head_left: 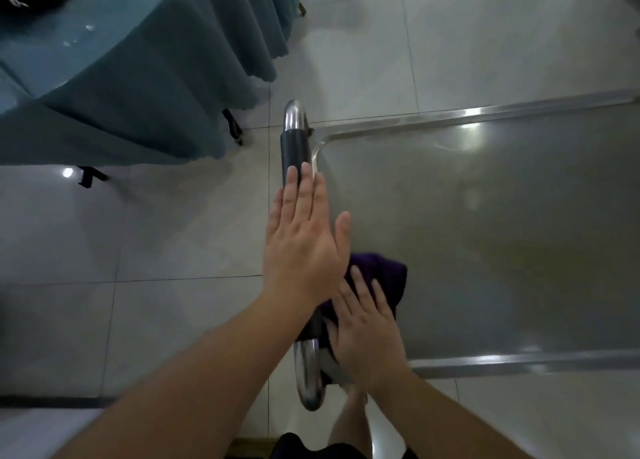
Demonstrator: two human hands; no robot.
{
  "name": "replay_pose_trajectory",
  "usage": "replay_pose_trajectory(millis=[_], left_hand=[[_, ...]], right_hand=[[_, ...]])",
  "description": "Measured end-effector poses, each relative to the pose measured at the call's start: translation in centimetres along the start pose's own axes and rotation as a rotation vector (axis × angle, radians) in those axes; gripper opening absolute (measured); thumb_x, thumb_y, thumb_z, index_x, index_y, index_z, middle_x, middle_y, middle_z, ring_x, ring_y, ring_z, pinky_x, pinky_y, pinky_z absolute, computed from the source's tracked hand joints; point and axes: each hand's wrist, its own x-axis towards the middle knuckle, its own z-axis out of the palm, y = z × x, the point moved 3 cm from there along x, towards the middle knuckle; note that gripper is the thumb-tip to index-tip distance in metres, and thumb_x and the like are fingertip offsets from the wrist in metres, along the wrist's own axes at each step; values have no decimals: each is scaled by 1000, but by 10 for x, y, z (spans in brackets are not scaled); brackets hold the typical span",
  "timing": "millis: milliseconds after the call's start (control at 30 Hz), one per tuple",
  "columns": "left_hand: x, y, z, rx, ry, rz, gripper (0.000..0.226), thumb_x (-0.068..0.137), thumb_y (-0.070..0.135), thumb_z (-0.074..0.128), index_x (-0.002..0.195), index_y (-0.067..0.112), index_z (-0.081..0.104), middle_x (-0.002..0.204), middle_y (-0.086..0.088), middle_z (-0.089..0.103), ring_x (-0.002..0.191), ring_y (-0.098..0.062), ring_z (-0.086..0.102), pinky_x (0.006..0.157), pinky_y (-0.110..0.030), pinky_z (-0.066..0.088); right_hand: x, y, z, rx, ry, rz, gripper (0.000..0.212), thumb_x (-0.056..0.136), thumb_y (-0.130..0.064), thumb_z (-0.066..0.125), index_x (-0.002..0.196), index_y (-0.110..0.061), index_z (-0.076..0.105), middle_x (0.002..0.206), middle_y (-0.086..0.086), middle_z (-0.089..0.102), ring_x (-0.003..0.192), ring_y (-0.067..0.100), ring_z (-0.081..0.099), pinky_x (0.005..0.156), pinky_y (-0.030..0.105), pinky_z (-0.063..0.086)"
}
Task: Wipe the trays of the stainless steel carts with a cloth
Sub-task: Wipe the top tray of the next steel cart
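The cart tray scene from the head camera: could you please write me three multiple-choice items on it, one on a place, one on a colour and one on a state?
1. Where does the cloth lie?
A. on the floor
B. in the tray's near corner, by the handle
C. on the round table

2. What colour is the cloth?
A. white
B. yellow
C. dark purple

3. How is the left hand held?
A. flat, fingers straight
B. in a fist
C. curled round the cloth

Answers:
1 B: the cloth sits on the tray beside the handle, under the right hand.
2 C: it shows dark purple against the grey steel.
3 A: the left hand lies over the handle with straight fingers, gripping nothing.
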Motion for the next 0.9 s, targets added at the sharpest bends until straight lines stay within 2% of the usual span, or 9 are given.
replay_pose_trajectory(millis=[67, 133, 200, 267, 333, 467, 633, 767, 900], left_hand=[[-1, 2, 0, 45, -25, 29, 74, 108, 51, -2, 168, 10, -5, 176, -6, -18, 159, -15, -27, 131, -39, -12], [-3, 4, 0, 98, -35, 49, 74, 105, 47, -4, 168, 8, -7, 176, -8, -20, 159, -18, -28, 131, -40, -11], [-3, 6, -1, 88, -25, 44, 75, 104, 46, -3, 168, 8, -4, 176, -9, -17, 160, -19, -26, 131, -40, -11], [1, 7, -3, 20, -11, 37, 75, 105, 48, 1, 169, 8, 3, 177, -9, -9, 162, -19, -19, 131, -39, -10], [3, 6, -3, -13, 6, 38, 75, 107, 49, 6, 169, 8, 8, 178, -9, -2, 163, -19, -14, 131, -37, -10], [4, 4, -1, -9, 25, 58, 73, 109, 48, 11, 169, 6, 6, 178, -10, -5, 163, -20, -13, 131, -36, -11], [6, 5, 1, 26, 29, 56, 72, 109, 46, 11, 168, 7, 3, 177, -11, -7, 163, -20, -14, 130, -36, -13], [2, 4, 2, 71, 18, 53, 71, 110, 47, 6, 168, 7, -5, 176, -11, -16, 161, -20, -21, 131, -38, -12], [4, 6, 1, 68, -16, 44, 74, 110, 52, 8, 167, 6, -4, 176, -13, -15, 161, -21, -21, 130, -38, -13]], right_hand=[[45, 2, -16, 14, 47, 41, 82, 101, -48, 46, 166, -16, 8, 174, 1, -5, 160, 26, 6, 124, 55, 23], [91, 5, -35, 4, 54, 67, 87, 97, -46, 50, 166, -15, 7, 173, 3, -2, 159, 29, 8, 125, 55, 21], [139, 11, -52, -63, 13, 49, 77, 103, -41, 36, 165, -17, -1, 174, 2, -3, 159, 29, -5, 127, 55, 11], [188, 21, -71, -91, -22, 59, 66, 108, -39, 24, 165, -19, -3, 174, 0, -6, 159, 28, -10, 128, 52, 4], [226, 31, -87, -72, -46, 82, 63, 110, -40, 20, 166, -20, -1, 174, -1, -5, 159, 26, -10, 128, 50, 0], [261, 41, -99, -26, -66, 124, 65, 110, -46, 20, 166, -21, -3, 173, -1, -10, 158, 25, -14, 128, 50, -5], [206, 40, -82, -81, -117, 25, 68, 105, -49, 16, 166, -24, -1, 174, -5, -5, 159, 23, -11, 128, 50, 0], [88, 35, -49, -58, -48, 31, 77, 104, -47, 36, 164, -25, -7, 174, -4, 4, 160, 22, -1, 128, 51, 7], [-40, 34, -14, -66, -77, 44, 73, 100, -51, 39, 165, -26, 17, 172, -5, 18, 159, 22, 9, 124, 54, 21]])
